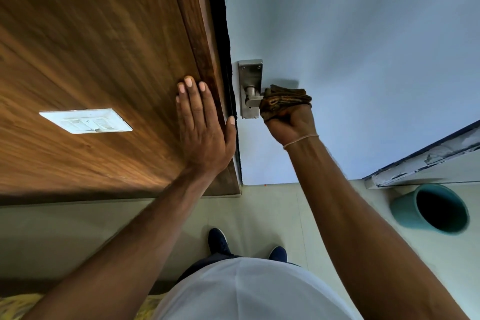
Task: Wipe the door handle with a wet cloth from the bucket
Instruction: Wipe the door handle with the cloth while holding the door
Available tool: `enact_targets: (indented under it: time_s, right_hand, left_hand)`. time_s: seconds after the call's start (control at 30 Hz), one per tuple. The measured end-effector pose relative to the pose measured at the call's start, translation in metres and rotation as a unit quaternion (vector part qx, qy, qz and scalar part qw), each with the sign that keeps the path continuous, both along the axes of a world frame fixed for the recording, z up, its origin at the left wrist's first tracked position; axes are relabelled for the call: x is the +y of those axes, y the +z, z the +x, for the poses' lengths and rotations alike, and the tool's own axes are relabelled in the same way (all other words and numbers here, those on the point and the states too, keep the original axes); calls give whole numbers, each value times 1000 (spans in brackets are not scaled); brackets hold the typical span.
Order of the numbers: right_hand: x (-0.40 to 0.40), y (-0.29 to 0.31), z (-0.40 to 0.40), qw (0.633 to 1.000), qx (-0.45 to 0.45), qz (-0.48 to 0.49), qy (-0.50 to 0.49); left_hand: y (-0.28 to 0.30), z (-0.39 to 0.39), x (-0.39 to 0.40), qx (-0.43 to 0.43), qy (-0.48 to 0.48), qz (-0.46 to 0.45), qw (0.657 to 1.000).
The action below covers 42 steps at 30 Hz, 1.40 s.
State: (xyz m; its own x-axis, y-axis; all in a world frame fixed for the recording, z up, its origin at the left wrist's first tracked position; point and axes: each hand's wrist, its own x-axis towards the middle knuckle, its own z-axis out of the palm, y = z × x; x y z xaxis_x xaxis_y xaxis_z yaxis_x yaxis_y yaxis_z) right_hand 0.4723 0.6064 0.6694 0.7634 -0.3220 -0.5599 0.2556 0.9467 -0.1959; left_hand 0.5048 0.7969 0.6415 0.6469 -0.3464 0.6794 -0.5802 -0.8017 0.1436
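Note:
A steel door handle (251, 97) on a long backplate sits at the left edge of a pale blue door (350, 47). My right hand (291, 122) grips a brown striped cloth (284, 99) wrapped over the lever, so most of the lever is hidden. My left hand (205, 130) lies flat with fingers spread on the brown wooden panel (104, 60) beside the door. A teal bucket (431, 208) stands on the floor at the lower right; its inside looks dark.
A white switch plate (85, 120) is set in the wooden panel to the left. My two dark shoes (218, 240) stand on the pale tiled floor below the handle. A chipped frame edge (426, 156) runs above the bucket.

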Motion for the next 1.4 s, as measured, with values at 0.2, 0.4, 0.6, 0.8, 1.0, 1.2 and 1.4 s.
enact_targets:
  time_s: [0.2,0.4,0.6,0.8,1.0,1.2,1.4]
  right_hand:
    - [37,-3,20,999,41,-25,3]
    - [-4,-5,8,995,79,-55,-7]
    - [-11,-1,-2,979,145,-144,-23]
    - [-11,17,-24,845,230,-479,63]
    - [-29,-3,-27,307,365,-872,111]
    - [-12,10,-19,140,301,-939,92]
    - [-14,24,-19,125,224,-954,158]
  left_hand:
    - [-1,1,-1,3,2,-9,1000]
    - [-2,2,-1,4,4,-7,1000]
    - [0,0,0,6,-6,-10,1000]
    - [2,-1,3,3,-13,-5,1000]
    - [2,-2,-1,8,-6,-5,1000]
    - [-1,0,-1,3,-2,-8,1000]
    - [-3,0,-4,4,0,-17,1000]
